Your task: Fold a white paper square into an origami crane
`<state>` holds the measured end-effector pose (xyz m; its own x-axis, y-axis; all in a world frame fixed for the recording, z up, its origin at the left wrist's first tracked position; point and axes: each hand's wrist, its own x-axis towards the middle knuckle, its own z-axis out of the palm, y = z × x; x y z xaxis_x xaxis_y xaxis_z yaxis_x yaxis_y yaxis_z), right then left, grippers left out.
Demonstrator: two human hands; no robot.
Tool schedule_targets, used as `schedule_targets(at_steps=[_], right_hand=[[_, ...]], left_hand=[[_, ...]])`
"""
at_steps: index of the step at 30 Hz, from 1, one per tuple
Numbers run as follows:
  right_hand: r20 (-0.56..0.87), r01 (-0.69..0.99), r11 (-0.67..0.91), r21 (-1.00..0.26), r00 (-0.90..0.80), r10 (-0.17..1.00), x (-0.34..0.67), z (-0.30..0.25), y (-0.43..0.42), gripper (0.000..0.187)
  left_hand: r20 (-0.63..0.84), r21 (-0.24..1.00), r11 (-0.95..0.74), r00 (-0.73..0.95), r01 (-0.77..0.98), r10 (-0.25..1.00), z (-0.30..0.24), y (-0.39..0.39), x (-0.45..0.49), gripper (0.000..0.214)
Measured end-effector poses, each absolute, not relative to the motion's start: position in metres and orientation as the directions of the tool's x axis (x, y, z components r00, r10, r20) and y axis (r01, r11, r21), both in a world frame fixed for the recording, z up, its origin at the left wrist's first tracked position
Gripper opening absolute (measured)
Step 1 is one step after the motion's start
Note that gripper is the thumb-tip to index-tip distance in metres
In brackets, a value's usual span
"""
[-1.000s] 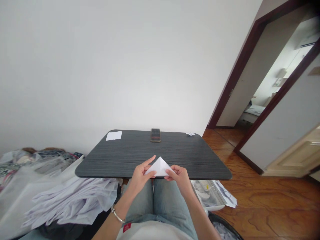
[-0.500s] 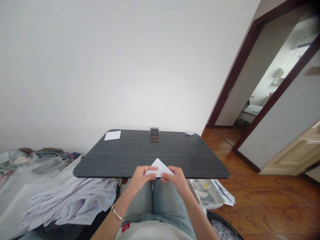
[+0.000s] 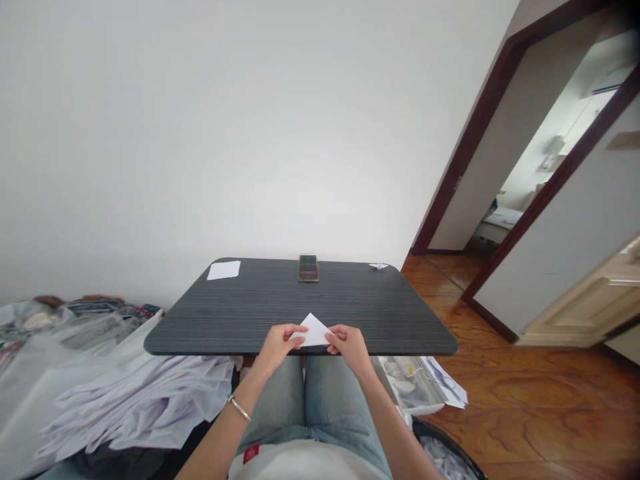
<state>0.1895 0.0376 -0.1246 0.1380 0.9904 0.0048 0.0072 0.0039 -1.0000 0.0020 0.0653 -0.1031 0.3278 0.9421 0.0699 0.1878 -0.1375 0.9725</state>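
Note:
A white sheet of paper folded into a triangle point(image 3: 313, 331) is held at the near edge of the dark table point(image 3: 260, 293), its peak pointing away from me. My left hand point(image 3: 280, 345) pinches its left corner between thumb and fingers. At the opposite corner, my right hand point(image 3: 347, 341) grips the paper the same way. The fingers beneath the paper are partly hidden.
A phone-like dark device point(image 3: 308, 268) stands at the table's back. White paper point(image 3: 224, 270) lies back left, a small folded paper figure point(image 3: 379, 266) back right. Beside the table are piled white cloth-like sheets point(image 3: 145, 400), a plastic bin point(image 3: 413, 387) and a black-rimmed container point(image 3: 445, 447).
Both hands have moved slightly forward with the folded paper, over the table's edge. The grip has shifted outward, nearer to the triangle's two side corners.

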Motion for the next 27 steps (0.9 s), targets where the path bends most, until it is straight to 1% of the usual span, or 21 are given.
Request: schedule_targets(at_steps=[3,5,6,7,8,10,11,14,16,19,23,27], right_hand=[[0.009,0.045,0.001,-0.999,0.176,0.984,0.189,-0.129,0.048,0.018],[0.005,0.063,-0.007,-0.998,0.195,0.981,0.189,-0.132,0.054,0.017],[0.003,0.071,-0.012,-0.997,0.198,0.980,0.190,-0.133,0.056,0.016],[0.000,0.079,-0.016,-0.997,0.199,0.980,0.191,-0.134,0.058,0.016],[-0.003,0.087,-0.020,-0.996,0.198,0.980,0.192,-0.135,0.059,0.016],[-0.011,0.102,-0.032,-0.994,0.195,0.981,0.193,-0.137,0.062,0.016],[-0.016,0.109,-0.038,-0.993,0.194,0.981,0.194,-0.138,0.063,0.016],[-0.029,0.134,-0.054,-0.989,0.186,0.982,0.195,-0.139,0.065,0.015],[-0.034,0.155,-0.062,-0.986,0.177,0.984,0.196,-0.139,0.065,0.015],[-0.038,0.196,-0.070,-0.978,0.162,0.986,0.196,-0.138,0.066,0.015],[-0.036,0.271,-0.073,-0.960,0.141,0.989,0.196,-0.136,0.067,0.016],[-0.008,0.385,-0.062,-0.921,0.139,0.990,0.197,-0.133,0.066,0.016]], left_hand=[[0.170,0.934,-0.238,0.252,0.267,0.953,-0.109,0.067,0.006,0.022],[0.273,0.883,-0.332,0.213,0.330,0.938,-0.113,0.060,0.010,0.025],[0.407,0.762,-0.470,0.234,0.446,0.883,-0.115,0.055,0.012,0.024],[0.491,0.622,-0.575,0.308,0.531,0.815,-0.118,0.048,0.014,0.025],[0.518,0.498,-0.643,0.395,0.582,0.759,-0.121,0.041,0.017,0.027],[0.501,0.293,-0.723,0.544,0.625,0.673,-0.127,0.029,0.021,0.034],[0.478,0.217,-0.738,0.590,0.639,0.651,-0.129,0.024,0.024,0.038],[0.423,0.068,-0.739,0.652,0.670,0.630,-0.135,0.018,0.028,0.045],[0.405,0.021,-0.730,0.661,0.684,0.631,-0.136,0.019,0.028,0.048],[0.399,-0.007,-0.723,0.665,0.690,0.631,-0.136,0.022,0.025,0.049],[0.398,-0.020,-0.706,0.654,0.708,0.644,-0.133,0.023,0.022,0.047],[0.380,-0.011,-0.672,0.625,0.740,0.682,-0.130,0.021,0.023,0.047]])
